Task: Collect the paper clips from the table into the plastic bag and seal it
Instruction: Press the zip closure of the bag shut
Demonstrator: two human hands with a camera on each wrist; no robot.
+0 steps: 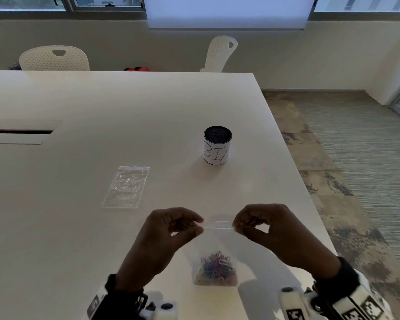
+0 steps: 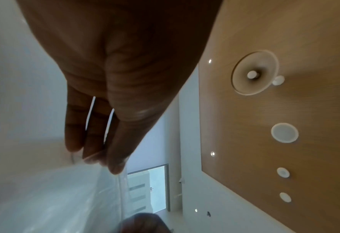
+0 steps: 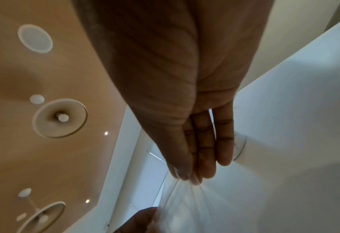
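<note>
Centrally, the plastic bag is hanging upright just above the near edge of the table, and the paper clips are lying in a coloured heap at its bottom. The left hand is pinching the left end of the zip strip between thumb and fingertips, and the right hand is pinching the right end likewise, so the strip is being stretched taut between them. Whether the strip is already pressed closed along its length cannot be told from the head view; the wrist views are showing only clear film trailing from the fingertips.

Handling, as judged: the film is thin, soft and slippery, and the load is light but loose, so it is likely to shift if the bag tilts. The best hold is on the stiffer strip at the mouth, not on the limp walls.

Count: one filled bag; its clips are too many and too tangled to number. Beyond the bag and to its left, one second clear bag is lying flat on the table. Farther beyond, slightly right, one mesh cup with a handwritten paper label is standing upright. Past the table's far edge, two white chairs are standing.
</note>
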